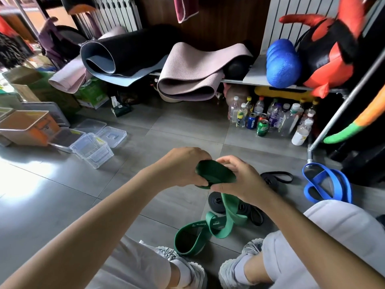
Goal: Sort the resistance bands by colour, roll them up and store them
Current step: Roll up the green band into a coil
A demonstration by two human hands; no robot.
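Band (215,174) green, part-rolled, tail trailing floorward.

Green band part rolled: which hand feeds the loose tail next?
Probably right: the right hand pinches the green band just where its tail drops floorward; the left hand grips the roll.

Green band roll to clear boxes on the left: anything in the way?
Nothing visible. Bare floor lies between the green band roll, gripped by left hand and right hand, and the clear boxes. Its tail trails down unrolled.
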